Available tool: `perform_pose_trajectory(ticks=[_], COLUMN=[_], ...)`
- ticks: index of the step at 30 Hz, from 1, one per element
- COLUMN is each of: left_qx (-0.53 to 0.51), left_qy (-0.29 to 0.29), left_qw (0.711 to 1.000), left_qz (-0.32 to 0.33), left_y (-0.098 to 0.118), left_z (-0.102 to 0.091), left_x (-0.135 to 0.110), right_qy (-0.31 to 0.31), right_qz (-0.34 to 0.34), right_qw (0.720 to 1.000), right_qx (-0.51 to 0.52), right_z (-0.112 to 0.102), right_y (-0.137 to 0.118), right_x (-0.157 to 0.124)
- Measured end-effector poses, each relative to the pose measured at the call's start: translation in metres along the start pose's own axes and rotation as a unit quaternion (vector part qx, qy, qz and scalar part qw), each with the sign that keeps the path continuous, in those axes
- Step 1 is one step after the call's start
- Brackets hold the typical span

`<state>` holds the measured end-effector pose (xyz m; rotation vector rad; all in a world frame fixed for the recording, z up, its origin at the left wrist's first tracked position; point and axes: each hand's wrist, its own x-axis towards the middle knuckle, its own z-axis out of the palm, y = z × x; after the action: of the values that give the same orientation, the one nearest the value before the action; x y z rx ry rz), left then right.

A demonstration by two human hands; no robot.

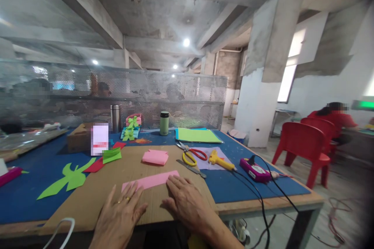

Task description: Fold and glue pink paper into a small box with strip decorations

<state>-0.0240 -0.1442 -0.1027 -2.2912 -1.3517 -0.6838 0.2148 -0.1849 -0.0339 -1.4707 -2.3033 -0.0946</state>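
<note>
A long pink folded paper strip (152, 180) lies on a brown cardboard sheet (87, 198) at the near edge of the table. My left hand (119, 218) lies flat and open on the cardboard, fingertips touching the strip's left end. My right hand (187, 200) also lies flat and open, its fingers resting on the strip's right end. A second folded pink paper (155, 157) sits farther back on the cardboard.
Scissors (191, 155), a yellow glue gun (219, 159), a pink device (254, 170) with black cables, green paper cut-outs (68, 179), green sheets (197, 135), two flasks (164, 123) on the blue mat. Mesh screen behind. Red chairs (304, 146) and a seated person at right.
</note>
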Motion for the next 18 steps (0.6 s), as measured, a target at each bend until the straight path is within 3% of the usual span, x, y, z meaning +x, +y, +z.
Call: perform_pose_trajectory(ticks=[5, 9, 15, 18], left_qx=[0.021, 0.039, 0.058, -0.024], left_qy=[0.011, 0.014, 0.044, 0.029], left_qw=[1.000, 0.999, 0.997, 0.999], left_qz=[0.011, -0.003, -0.038, 0.023], left_y=[-0.014, -0.020, 0.018, 0.033], left_z=[0.001, -0.009, -0.024, -0.012], left_x=[-0.013, -0.017, 0.023, 0.038], right_qy=[0.010, 0.021, 0.021, 0.035], right_qz=[0.051, 0.051, 0.034, 0.016], right_qw=[0.999, 0.998, 0.998, 0.998], right_qx=[-0.010, -0.019, -0.044, -0.059], right_z=[-0.001, 0.002, 0.008, 0.012], right_y=[-0.006, -0.008, -0.005, -0.001], right_x=[-0.004, -0.002, -0.002, -0.002])
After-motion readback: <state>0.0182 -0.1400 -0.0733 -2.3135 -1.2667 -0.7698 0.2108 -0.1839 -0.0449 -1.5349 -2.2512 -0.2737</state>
